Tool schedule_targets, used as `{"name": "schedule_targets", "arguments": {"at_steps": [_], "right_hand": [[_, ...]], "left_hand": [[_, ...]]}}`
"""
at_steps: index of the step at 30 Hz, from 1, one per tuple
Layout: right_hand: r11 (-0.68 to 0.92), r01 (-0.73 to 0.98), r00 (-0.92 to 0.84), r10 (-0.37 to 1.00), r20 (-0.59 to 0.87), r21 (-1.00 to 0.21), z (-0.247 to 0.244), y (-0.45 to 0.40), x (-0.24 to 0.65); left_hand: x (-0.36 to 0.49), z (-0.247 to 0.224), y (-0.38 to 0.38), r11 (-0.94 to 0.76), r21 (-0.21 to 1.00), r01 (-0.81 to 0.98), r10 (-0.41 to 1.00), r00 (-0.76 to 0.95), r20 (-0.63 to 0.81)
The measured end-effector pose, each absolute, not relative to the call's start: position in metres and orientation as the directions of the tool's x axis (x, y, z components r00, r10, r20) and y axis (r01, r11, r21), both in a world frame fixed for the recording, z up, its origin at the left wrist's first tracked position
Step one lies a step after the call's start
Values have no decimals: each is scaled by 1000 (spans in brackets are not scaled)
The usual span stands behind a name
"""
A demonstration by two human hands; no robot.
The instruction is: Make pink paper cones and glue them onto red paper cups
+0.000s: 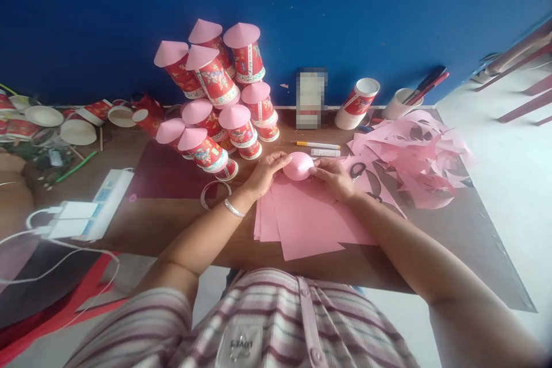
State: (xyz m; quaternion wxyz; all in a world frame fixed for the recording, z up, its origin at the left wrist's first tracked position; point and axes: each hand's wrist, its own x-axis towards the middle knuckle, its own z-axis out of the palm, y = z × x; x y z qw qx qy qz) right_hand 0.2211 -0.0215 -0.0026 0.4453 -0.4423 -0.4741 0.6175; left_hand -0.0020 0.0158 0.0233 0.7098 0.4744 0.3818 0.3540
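So, my left hand (pixel 265 175) and right hand (pixel 336 178) are pinching opposite edges of a pink paper cone (pixel 298 166) between the fingertips, probably so it holds its shape. Pink sheets (pixel 308 224) lie under my fingers, presumably for easy reach. Red cups (pixel 215 79) stand left of them; print's too tiny. Nearer me, my shirt (pixel 276 307) patch (pixel 238 347) reads roughly LOVE'S, upside down.

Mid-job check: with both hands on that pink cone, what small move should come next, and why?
Probably carry the pink cone toward the red-and-white cup near the wall: the left hand and right hand pinch its edges, and that cup has no cone, unlike the cone-topped cups.
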Motion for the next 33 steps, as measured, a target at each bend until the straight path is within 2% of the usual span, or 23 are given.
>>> {"name": "schedule_targets", "arguments": {"at_steps": [3, 10, 13, 17, 24, 29, 33], "right_hand": [[-177, -158, -204, 968, -143, -971, -4, -22, 220], [-181, -230, -198, 971, -136, -956, -6, -23, 218], [-188, -244, -202, 969, -139, -951, -6, -23, 218], [-195, -209, -201, 968, -153, -958, -8, -22, 219], [-201, -145, -213, 962, -168, -969, -2, -23, 221], [-177, -82, -213, 964, -157, -981, -1, -25, 223], [-164, -41, -216, 965, -152, -986, -10, -24, 225]], "left_hand": [[-2, 21, 11, 317, 938, -139, 858, 463, -222], [1, 20, 8, 236, 968, -87, 885, 432, -177], [3, 22, 6, 291, 947, -137, 869, 452, -201], [4, 22, 5, 337, 916, -216, 849, 490, -197], [4, 20, 5, 252, 961, -116, 881, 439, -178], [2, 20, 4, 293, 929, -226, 861, 484, -154], [-11, 22, 1, 304, 941, -149, 879, 425, -216]]}}
